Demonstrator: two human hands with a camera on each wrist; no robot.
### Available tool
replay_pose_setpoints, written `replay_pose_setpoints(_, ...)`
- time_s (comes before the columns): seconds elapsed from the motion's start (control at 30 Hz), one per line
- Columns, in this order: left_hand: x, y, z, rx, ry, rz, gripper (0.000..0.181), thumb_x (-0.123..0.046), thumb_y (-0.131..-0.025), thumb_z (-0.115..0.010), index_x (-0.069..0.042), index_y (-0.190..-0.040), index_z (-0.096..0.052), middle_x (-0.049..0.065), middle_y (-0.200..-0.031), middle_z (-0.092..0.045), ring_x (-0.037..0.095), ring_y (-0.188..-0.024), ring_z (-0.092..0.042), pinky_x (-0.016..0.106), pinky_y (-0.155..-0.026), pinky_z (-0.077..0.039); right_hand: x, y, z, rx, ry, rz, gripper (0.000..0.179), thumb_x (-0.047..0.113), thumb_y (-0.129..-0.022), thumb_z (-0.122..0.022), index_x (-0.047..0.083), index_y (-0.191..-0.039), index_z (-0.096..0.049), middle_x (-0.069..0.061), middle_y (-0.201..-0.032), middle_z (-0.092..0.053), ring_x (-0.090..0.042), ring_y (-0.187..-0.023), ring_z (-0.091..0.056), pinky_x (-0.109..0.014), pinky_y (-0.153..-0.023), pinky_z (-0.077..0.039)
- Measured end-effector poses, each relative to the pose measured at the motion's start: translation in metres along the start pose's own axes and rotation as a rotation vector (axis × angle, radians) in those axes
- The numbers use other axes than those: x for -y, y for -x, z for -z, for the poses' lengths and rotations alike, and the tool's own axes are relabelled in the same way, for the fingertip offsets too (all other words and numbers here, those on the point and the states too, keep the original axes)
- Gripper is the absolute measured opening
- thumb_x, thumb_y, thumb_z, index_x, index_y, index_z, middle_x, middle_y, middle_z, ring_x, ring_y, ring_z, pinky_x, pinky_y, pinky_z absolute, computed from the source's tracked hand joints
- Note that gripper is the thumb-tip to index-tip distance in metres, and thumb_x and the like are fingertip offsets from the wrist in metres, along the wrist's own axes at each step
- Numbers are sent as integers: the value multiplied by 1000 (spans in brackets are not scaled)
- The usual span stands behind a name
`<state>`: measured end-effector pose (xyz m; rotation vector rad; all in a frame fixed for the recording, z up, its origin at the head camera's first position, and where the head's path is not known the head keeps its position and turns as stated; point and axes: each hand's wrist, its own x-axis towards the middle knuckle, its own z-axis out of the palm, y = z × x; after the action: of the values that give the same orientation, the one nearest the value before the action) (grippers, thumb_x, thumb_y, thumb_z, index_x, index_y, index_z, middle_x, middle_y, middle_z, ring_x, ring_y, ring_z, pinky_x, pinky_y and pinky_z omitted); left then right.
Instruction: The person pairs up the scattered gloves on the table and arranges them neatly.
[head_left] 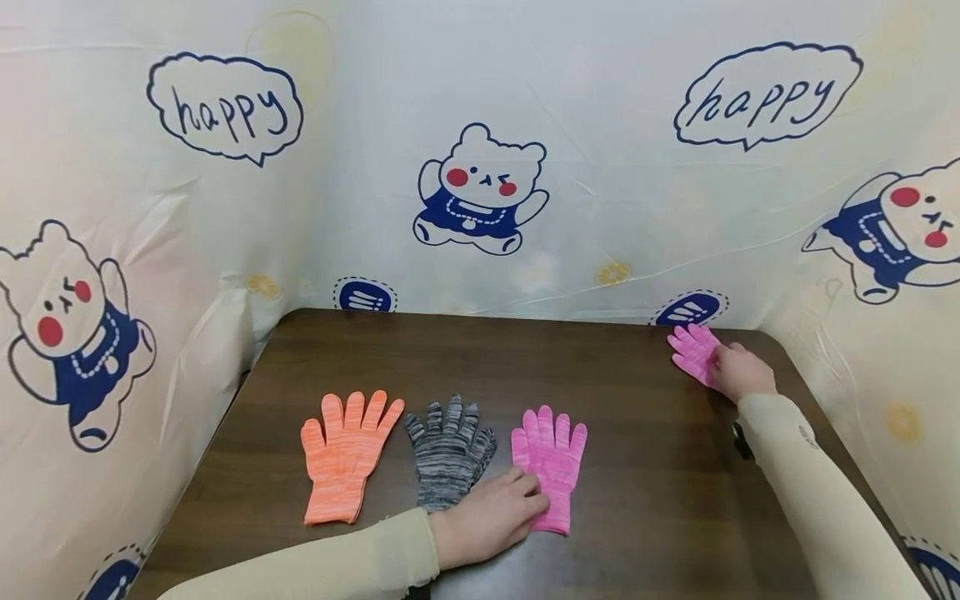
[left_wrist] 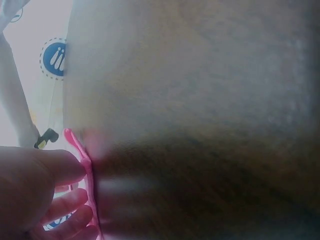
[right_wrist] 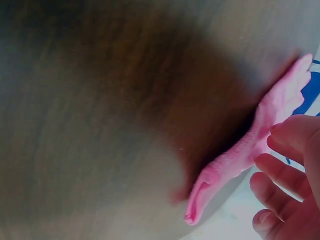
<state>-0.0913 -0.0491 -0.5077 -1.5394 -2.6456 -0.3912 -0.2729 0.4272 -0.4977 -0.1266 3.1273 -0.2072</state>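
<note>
A pink knit glove [head_left: 558, 467] lies flat on the table, fingers pointing away. My left hand [head_left: 491, 517] touches its left side near the cuff with loosely bent fingers; in the left wrist view the thumb and fingertips meet the pink fabric [left_wrist: 90, 185]. At the far right corner lies a second pink glove [head_left: 693, 354], tilted to the left. My right hand [head_left: 742, 372] touches it near the cuff, and the right wrist view shows relaxed fingers along the glove [right_wrist: 235, 152]. A grey-black striped glove [head_left: 450, 454] and an orange glove [head_left: 341, 462] lie to the left.
The brown wooden table [head_left: 480, 354] has its back edge against a pale printed cloth [head_left: 600, 217], which also hangs at both sides. My left forearm [head_left: 337, 558] crosses the table's front, below the orange and striped gloves.
</note>
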Motion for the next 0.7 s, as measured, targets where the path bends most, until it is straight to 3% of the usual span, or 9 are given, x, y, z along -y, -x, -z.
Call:
replay_pose_setpoints(0.27, -1, 0, -1, -8, 18, 2, 8, -21, -99, -69, -22, -107, -70, -8, -100, -59, 9, -89, -51, 18, -74, -44, 3, 3, 2, 29, 1, -10, 12, 9, -95, -62, -3, -93, -62, -18, -80, -61, -37, -72, -60, -58, -66, -51)
replay_pose_setpoints(0.47, -1, 0, 0, -15, 15, 5, 7, -21, -99, -69, -21, -106, -70, -7, -100, -59, 10, -90, -51, 19, -75, -45, 9, 3, 7, 96, -16, -47, 17, 9, -96, -63, -8, -101, -63, -25, -84, -67, -41, -73, -64, -60, -69, -52)
replay_pose_setpoints(0.7, -2, 1, 1, -1, 21, 12, 7, -20, -100, -68, -20, -106, -70, -6, -101, -60, 11, -91, -52, 21, -78, -46, 10, 7, 4, 101, -41, -53, 15, 10, -96, -62, -4, -93, -64, -24, -84, -68, -43, -75, -64, -61, -69, -51)
